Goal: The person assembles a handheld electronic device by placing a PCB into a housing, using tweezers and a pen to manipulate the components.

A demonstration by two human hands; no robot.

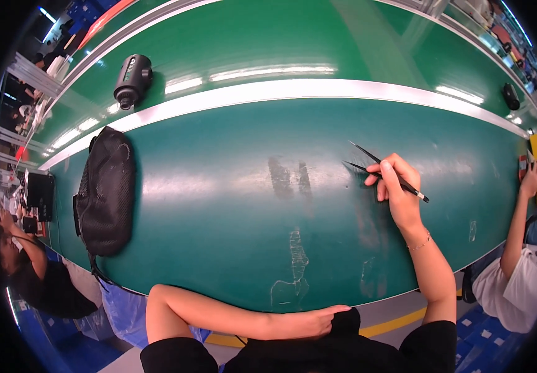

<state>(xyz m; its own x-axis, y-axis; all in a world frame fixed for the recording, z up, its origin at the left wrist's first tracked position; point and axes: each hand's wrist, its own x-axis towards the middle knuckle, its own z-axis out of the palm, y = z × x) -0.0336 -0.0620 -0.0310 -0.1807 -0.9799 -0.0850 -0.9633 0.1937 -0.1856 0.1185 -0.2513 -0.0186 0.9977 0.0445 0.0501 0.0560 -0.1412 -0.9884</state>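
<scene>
My right hand (399, 183) is raised over the green tabletop, pinching black tweezers (412, 190) between thumb and fingers. The two thin tips of the tweezers stand apart and point up and to the left, with nothing between them. A pale band shows near their back end. My left forearm lies across the near edge of the table. At its end my left hand (312, 323) rests close to my body, its fingers curled in and the thumb side pointing right. I see nothing held in it, though the palm is hidden.
A black mesh pouch (108, 193) lies on the left of the table (218, 217). Past the white rail, on a green shelf, are a black cylindrical device (133, 81) and a small black object (510, 96). Other people work at the left and right ends.
</scene>
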